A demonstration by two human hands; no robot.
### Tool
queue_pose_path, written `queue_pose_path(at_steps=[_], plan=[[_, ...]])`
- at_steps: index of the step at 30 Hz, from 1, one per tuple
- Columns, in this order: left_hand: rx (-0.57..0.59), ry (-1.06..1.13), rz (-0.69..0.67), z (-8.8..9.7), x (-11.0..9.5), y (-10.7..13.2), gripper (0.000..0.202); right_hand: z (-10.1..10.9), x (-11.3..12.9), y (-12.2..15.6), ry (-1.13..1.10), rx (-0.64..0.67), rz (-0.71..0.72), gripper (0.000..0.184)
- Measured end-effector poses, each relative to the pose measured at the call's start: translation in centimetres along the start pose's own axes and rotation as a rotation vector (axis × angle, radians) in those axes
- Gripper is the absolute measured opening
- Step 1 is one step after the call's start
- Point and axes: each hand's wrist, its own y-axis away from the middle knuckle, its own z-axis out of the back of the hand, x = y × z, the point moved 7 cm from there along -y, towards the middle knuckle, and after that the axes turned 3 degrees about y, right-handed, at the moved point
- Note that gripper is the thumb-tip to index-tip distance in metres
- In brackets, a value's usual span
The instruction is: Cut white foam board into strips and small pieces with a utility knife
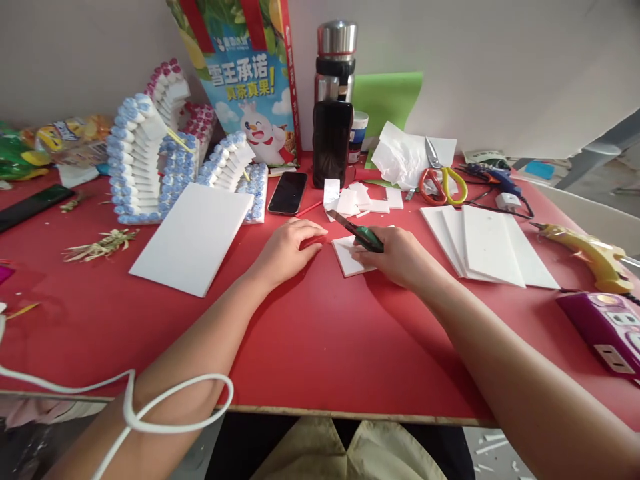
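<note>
My right hand point(400, 255) grips a green utility knife point(369, 238), its blade out and pointing to the upper left. Under that hand lies a small white foam board piece point(349, 262), partly covered by the fingers. My left hand point(290, 248) rests on the red table to the left of the piece, fingers stretched out and holding nothing. Several small white offcuts point(363, 199) are scattered just beyond the knife. A large white board point(193, 237) is to the left of my left hand, and a stack of white boards point(493, 247) lies right of my right hand.
Behind stand a black bottle point(333, 143), blue-and-white folded models point(135, 160) and a colourful bag point(255, 87). A phone point(287, 193) lies before them. At right are scissors point(443, 183), a yellow glue gun point(590, 253) and a purple power strip point(603, 327). A white cable point(175, 400) crosses my left forearm.
</note>
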Motion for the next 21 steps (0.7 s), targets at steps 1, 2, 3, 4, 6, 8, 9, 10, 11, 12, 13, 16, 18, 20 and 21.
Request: queue_pose_path(at_steps=[1, 2, 3, 4, 6, 8, 9, 10, 11, 12, 13, 16, 18, 20, 21], plan=[[-0.023, 0.007, -0.016, -0.1, 0.0, -0.1, 0.020, 0.0, 0.0, 0.0, 0.000, -0.005, -0.003, 0.022], [-0.039, 0.009, -0.030, -0.3, 0.0, -0.2, 0.018, 0.0, 0.0, 0.1, 0.004, -0.009, -0.006, 0.023], [-0.052, 0.007, -0.039, -0.6, 0.0, -0.3, 0.017, 0.0, 0.0, 0.1, 0.010, -0.013, -0.009, 0.024], [-0.060, 0.002, -0.045, -0.9, -0.1, -0.4, 0.017, 0.0, -0.1, 0.1, 0.014, -0.015, -0.013, 0.025], [-0.071, -0.004, -0.049, -1.4, -0.1, -0.6, 0.017, -0.1, -0.2, 0.0, 0.004, -0.009, -0.011, 0.024], [-0.078, -0.002, -0.054, -1.7, -0.1, -0.7, 0.016, -0.2, -0.3, -0.1, -0.016, 0.002, -0.005, 0.024], [-0.080, 0.001, -0.057, -1.8, -0.1, -0.7, 0.015, -0.3, -0.4, -0.1, -0.019, 0.005, -0.004, 0.024], [-0.081, 0.006, -0.061, -1.8, -0.1, -0.7, 0.015, -0.3, -0.5, -0.1, -0.014, 0.005, -0.004, 0.025], [-0.080, 0.010, -0.063, -1.9, -0.1, -0.7, 0.015, -0.3, -0.5, -0.2, -0.002, 0.003, -0.004, 0.026], [-0.078, 0.010, -0.065, -1.9, -0.1, -0.8, 0.015, -0.2, -0.5, -0.2, 0.016, 0.001, -0.005, 0.026], [-0.076, 0.004, -0.068, -1.9, -0.2, -0.8, 0.015, -0.2, -0.4, -0.2, 0.033, 0.000, -0.006, 0.027], [-0.082, -0.028, -0.092, -1.9, -0.4, -0.8, 0.016, -0.1, -0.2, -0.1, 0.059, 0.006, -0.008, 0.025], [-0.090, -0.048, -0.117, -1.9, -0.6, -0.7, 0.017, -0.1, -0.1, 0.0, 0.069, 0.005, -0.008, 0.024], [-0.093, -0.063, -0.135, -2.0, -0.7, -0.7, 0.017, -0.1, 0.0, 0.1, 0.076, 0.001, -0.001, 0.023], [-0.091, -0.071, -0.141, -2.0, -0.8, -0.7, 0.017, -0.1, 0.0, 0.1, 0.077, 0.001, 0.004, 0.023]])
